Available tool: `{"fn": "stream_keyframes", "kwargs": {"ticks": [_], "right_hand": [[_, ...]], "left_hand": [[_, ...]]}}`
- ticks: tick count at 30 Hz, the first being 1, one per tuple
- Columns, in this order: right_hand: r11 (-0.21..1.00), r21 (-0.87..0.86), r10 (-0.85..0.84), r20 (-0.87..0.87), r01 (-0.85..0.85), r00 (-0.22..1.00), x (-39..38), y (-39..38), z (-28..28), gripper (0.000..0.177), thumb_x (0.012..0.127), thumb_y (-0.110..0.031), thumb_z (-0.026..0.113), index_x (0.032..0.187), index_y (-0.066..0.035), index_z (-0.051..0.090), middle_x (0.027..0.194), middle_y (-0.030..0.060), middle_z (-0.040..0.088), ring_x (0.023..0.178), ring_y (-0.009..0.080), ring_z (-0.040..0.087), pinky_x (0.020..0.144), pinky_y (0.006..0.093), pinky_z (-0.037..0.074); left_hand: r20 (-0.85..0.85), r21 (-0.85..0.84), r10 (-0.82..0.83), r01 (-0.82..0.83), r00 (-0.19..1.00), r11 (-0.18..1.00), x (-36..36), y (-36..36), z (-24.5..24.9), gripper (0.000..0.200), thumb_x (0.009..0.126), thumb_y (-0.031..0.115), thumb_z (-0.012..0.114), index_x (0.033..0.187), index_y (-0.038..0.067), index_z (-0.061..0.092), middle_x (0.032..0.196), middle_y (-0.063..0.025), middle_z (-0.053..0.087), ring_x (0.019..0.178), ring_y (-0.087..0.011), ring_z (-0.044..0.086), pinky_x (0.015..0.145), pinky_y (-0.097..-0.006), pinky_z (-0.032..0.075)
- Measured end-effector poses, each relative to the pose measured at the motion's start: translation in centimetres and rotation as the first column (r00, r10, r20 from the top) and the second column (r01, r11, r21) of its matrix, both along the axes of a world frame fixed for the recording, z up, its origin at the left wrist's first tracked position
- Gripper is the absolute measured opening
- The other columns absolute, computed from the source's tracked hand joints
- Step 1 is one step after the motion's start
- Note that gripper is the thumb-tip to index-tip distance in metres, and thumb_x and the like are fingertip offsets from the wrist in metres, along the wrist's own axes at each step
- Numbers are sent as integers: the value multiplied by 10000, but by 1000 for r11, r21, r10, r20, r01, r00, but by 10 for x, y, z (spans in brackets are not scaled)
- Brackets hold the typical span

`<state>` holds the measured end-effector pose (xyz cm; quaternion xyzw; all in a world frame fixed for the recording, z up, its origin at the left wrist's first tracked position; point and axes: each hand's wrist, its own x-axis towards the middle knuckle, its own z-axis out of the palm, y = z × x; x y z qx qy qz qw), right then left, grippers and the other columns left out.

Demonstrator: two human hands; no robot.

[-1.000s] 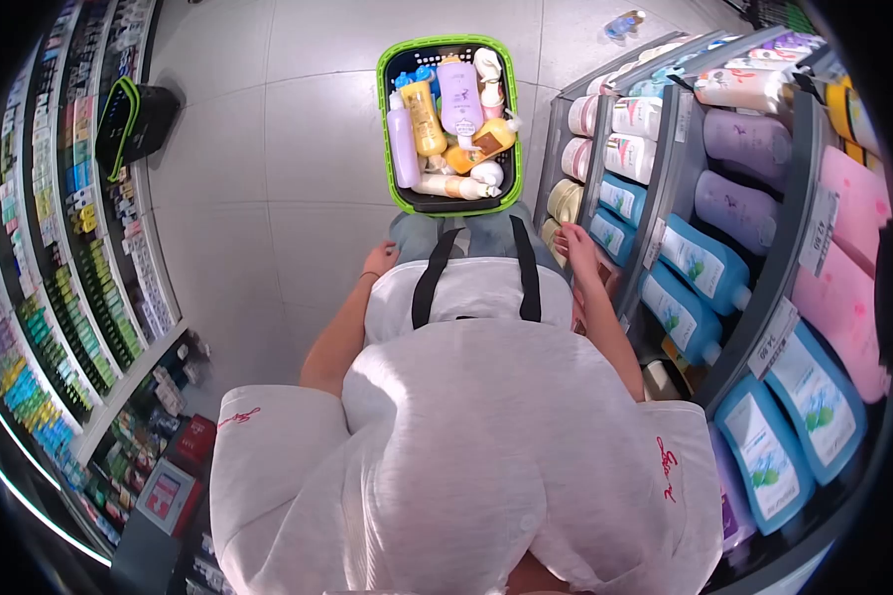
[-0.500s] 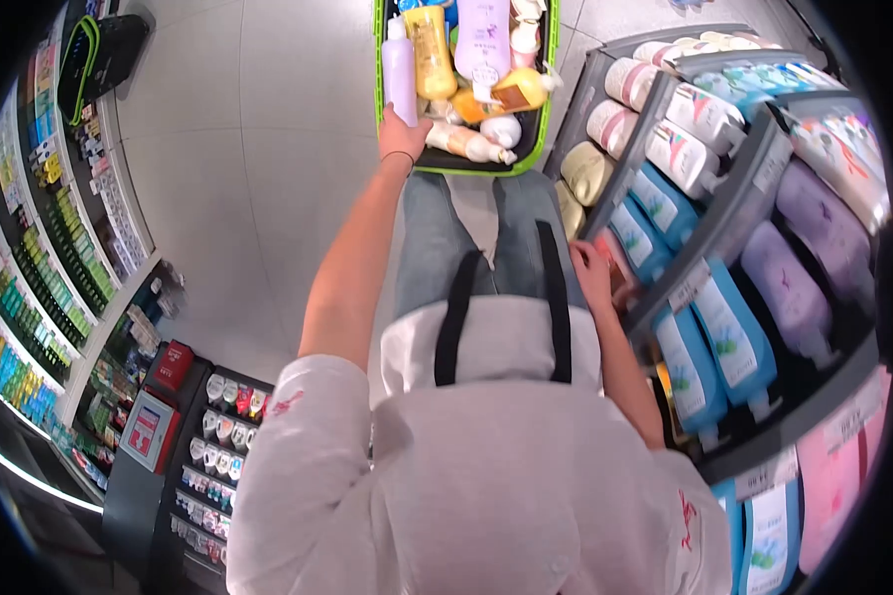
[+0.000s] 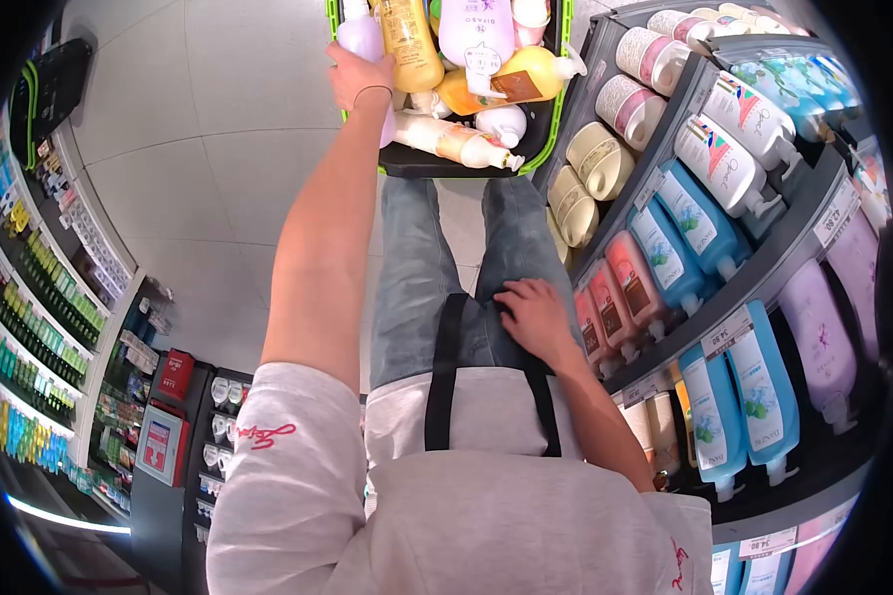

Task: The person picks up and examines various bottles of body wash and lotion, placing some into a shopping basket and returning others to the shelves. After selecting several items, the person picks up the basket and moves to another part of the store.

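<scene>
1. Basket, black plastic w/ bright-green rim (image 3: pixel 399 162), just fwd of the knees, top cut off by frame edge.
2. L hand (image 3: pixel 360 77): fingers curled round a slim pale-lilac plastic bottle (image 3: pixel 360 36), approx. mid-body, at basket's L side. Closed grip; whether bottle bears on basket floor, can't tell.
3. R hand (image 3: pixel 538 315): nothing seen in it, fingers loosely bent, part-open, resting at R thigh of blue jeans (image 3: pixel 407 263).
4. Done, as far as seen: basket looks well filled. Contents incl. tall yellow bottle (image 3: pixel 410 48), wide lilac pump bottle (image 3: pixel 472 32), orange-yellow pump bottle w/ brown label (image 3: pixel 538 71) lying aslant, cream bottle w/ orange pattern (image 3: pixel 445 138) on its side nr front wall, white rounded bottle (image 3: pixel 503 124) just beside.
5. Open: slim lilac one not released; probably within rim, est. only.
6. Dark-grey shelving (image 3: pixel 620 198) on R: stocked w/ blue, coral, cream & lilac bottles, none touched.
</scene>
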<state>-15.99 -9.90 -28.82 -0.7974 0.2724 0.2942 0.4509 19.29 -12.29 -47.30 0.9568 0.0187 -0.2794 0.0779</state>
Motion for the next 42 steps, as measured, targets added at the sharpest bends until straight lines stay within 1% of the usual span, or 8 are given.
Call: {"fn": "stream_keyframes", "kwargs": {"ticks": [2,8,13,23,33,35,36,42], "right_hand": [[965,64,260,-67,-256,963,1,17,-4,237,724,-229,614,931,-131,675,1075,57,600,1101,250,493,1004,449,315],[847,45,527,46,-529,848,18,38,9,219,799,-228,518,910,-164,695,1073,35,591,1136,241,464,1056,434,243],[707,125,682,140,-696,718,33,43,24,251,818,-198,481,963,-171,685,1119,33,573,1176,220,437,1066,420,228],[612,495,690,46,-617,722,82,-7,88,313,810,-188,500,1092,-152,631,1246,-2,507,1225,195,402,1043,421,278],[754,256,653,-197,-605,731,100,10,60,404,859,-291,460,1251,-208,510,1353,-12,433,1280,209,355,1033,433,299],[803,447,533,-243,-394,810,114,-1,64,386,910,-229,355,1254,-126,498,1312,92,471,1244,252,400,1024,373,322],[827,548,330,-288,-128,899,70,8,-4,371,888,-259,415,1184,-76,545,1199,151,553,1140,284,497,950,351,385],[846,521,280,-255,-112,926,109,-26,58,364,872,-273,440,1156,-82,563,1173,150,567,1110,292,515,931,359,400]], "left_hand": [[4,-43,17,-17,1000,999,2,0,-1,801,600,339,769,1224,114,321,1044,-191,539,976,-365,556,844,-462,449],[23,-171,15,-11,1000,985,4,11,9,717,634,309,743,1213,105,372,1047,-193,572,983,-351,568,842,-451,451],[-27,-570,66,-69,997,819,15,53,15,723,611,227,779,1195,31,399,1066,-170,572,989,-304,570,880,-403,442],[-285,-815,210,-352,935,461,1,126,147,670,643,140,794,1160,-5,393,1097,-128,528,1003,-200,533,865,-330,450],[-314,-870,178,-358,932,339,11,161,286,634,674,71,761,1182,4,389,1103,-108,517,1000,-179,529,857,-310,451],[-319,-862,180,-364,931,352,16,159,305,641,673,54,755,1195,8,385,1108,-101,512,1001,-178,528,859,-316,451],[-311,-875,163,-349,936,335,18,156,313,641,673,54,755,1195,8,385,1108,-101,512,1001,-178,528,859,-316,451],[-303,-913,114,-323,946,250,23,137,346,644,676,42,744,1208,12,382,1104,-99,513,1001,-181,528,861,-323,452]]}}
